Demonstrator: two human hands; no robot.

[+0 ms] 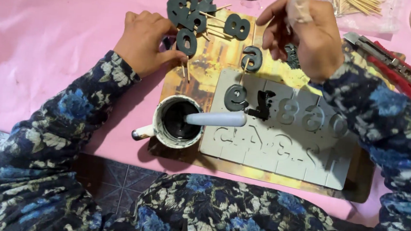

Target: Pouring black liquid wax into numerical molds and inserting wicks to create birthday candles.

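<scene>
Both arms enter from the lower corners, clad in dark floral sleeves reaching to the wrists. Left hand (145,41): back facing up, knuckles raised, fingers curled inward and downward, thumb drawn in along the near side toward the fingertips in a pinch. Right hand (305,33): raised higher, back toward the camera, fingers bent and bunched downward, one finger blurred and lifted at the top. The hands are apart, not touching each other.

Your left grip (145,41) pinches a matt dark-grey number piece (186,42) on a thin wooden stick (185,70). Just below it, the chipped enamel-looking cup (163,127) holds glossy black paint. Under both lies smooth pink cloth on the worktop (52,32); the pale number mould (286,135) looks matt plastic.
</scene>
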